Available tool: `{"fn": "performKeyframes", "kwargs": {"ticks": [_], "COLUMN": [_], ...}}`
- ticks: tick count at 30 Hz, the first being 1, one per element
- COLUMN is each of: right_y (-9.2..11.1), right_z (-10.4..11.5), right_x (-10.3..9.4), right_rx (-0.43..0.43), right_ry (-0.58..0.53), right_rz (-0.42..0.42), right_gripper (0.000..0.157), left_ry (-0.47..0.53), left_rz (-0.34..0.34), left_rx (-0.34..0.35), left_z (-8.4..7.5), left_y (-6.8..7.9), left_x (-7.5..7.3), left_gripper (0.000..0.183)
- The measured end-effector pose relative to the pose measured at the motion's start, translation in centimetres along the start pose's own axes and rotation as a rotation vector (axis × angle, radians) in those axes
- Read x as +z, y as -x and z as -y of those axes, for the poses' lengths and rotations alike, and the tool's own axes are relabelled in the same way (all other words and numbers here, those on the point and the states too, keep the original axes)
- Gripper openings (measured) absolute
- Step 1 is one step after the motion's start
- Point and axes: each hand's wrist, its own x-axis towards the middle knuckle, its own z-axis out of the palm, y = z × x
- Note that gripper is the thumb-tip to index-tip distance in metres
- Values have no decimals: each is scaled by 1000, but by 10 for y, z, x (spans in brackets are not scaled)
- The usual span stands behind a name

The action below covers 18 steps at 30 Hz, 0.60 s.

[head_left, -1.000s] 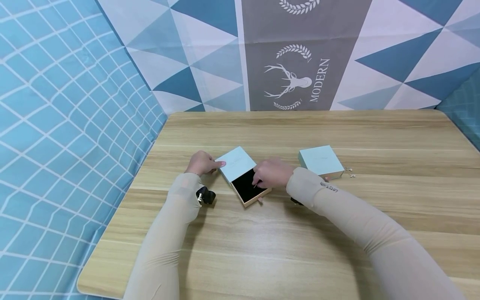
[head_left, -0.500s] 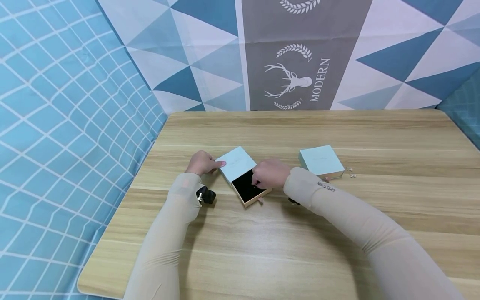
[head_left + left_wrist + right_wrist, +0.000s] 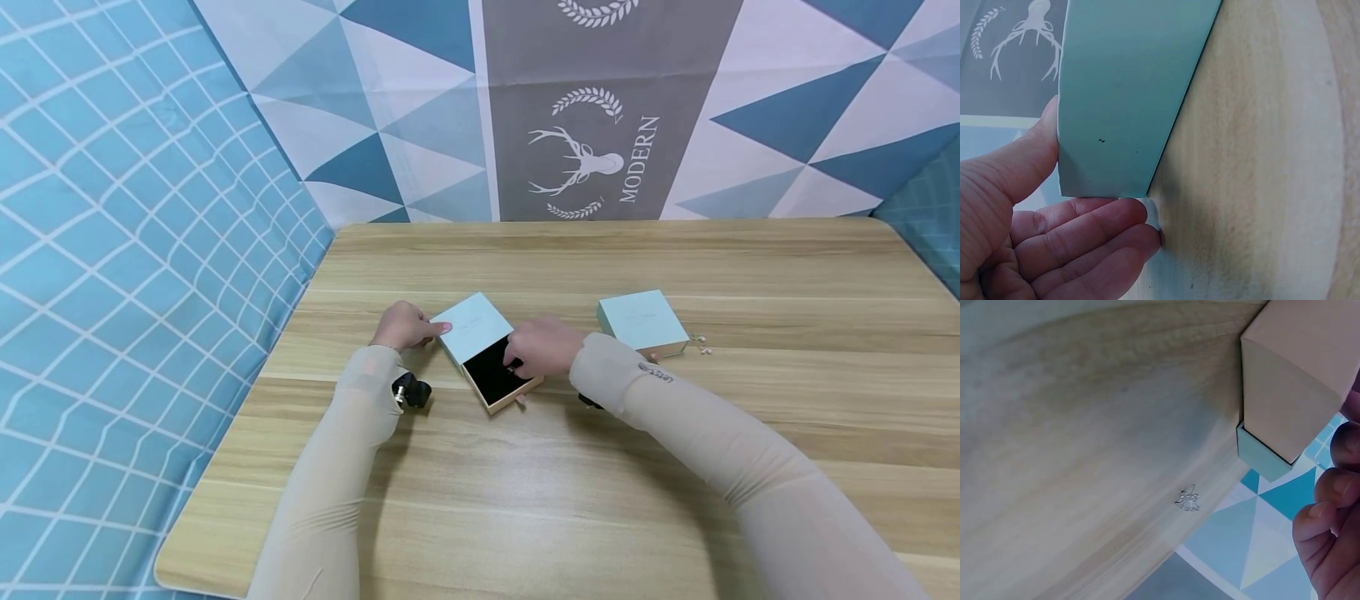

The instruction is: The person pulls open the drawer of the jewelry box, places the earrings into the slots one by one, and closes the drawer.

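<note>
My left hand (image 3: 405, 325) holds a pale blue slide-out box (image 3: 472, 327) at its left corner, thumb on the top and fingers at the end. In the left wrist view the box's blue side (image 3: 1125, 106) rises beside the thumb. Its peach drawer (image 3: 504, 403) is pulled partway out and has a black lining. My right hand (image 3: 546, 346) is over the drawer's right part, fingers curled, pinching a small silvery piece of jewellery (image 3: 512, 370), mostly hidden by the fingertips. In the right wrist view the curled fingers (image 3: 1329, 512) show beside the drawer's peach wall (image 3: 1297, 400).
A second pale blue box (image 3: 643, 321) stands to the right, closed. Beside its right side lie small silvery pieces of jewellery (image 3: 702, 345). A sparkling silver jewellery piece (image 3: 1187, 500) lies on the wooden table (image 3: 600, 517) in the right wrist view. Patterned cloth (image 3: 420, 108) hangs behind the table.
The right hand makes only slight shifts over the drawer, and the silvery piece at its fingertips changes angle. The left hand and both boxes stay in place.
</note>
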Motion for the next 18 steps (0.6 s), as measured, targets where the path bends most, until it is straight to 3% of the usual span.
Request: {"fn": "performKeyframes", "kwargs": {"ticks": [11,18], "right_y": [5,5], "right_z": [-3,-1], "right_x": [2,1], "right_rx": [-20,18], "right_ry": [-29,-43], "right_rz": [-42,-29], "right_gripper": [10,11], "left_ry": [-9,-11], "left_rz": [14,17], "left_rx": [0,-11], "left_z": [0,0], "left_y": [-2,-3], "left_x": [0,-1], "left_gripper": [56,56]}}
